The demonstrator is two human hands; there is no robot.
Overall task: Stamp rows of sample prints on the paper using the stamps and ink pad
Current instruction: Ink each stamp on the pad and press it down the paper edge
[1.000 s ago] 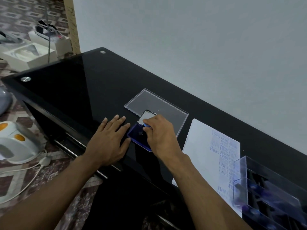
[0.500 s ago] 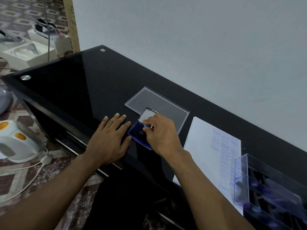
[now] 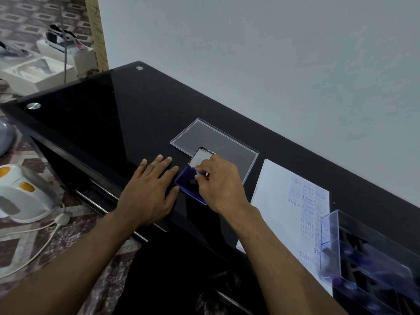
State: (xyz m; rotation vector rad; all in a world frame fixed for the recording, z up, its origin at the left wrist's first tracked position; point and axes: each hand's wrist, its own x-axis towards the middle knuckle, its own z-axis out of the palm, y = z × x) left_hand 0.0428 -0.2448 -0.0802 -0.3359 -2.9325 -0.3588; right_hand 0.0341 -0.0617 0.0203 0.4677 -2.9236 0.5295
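Worktop [image 3: 95, 114]: black, glossy glass; a slick bed on which light things will likely slide unless steadied.
Paper [image 3: 275, 192]: white sheet lying flat on the worktop, right of the pad; thin and limp, probably best pressed flat rather than lifted. Blue prints reading SAMPLE, AIR MAIL and FRAGILE fill its right part; its left part is bare.
Stamp box [image 3: 372, 253]: clear plastic, at the right edge, overlapping the paper; dark stamps inside, blurred.
Clear lid [image 3: 218, 142]: flat, transparent, just behind the pad.
Ink pad [image 3: 188, 185]: small blue tray, its pale lid tilted up behind; light and rigid, wet face apt to smear, so hold by the rim.
Left hand [image 3: 147, 192]: released grip, fingers straight, flat on the worktop, touching the pad's left edge.
Right hand [image 3: 218, 185]: grip curled over the pad, pinching a small stamp [image 3: 203, 173], mostly hidden.
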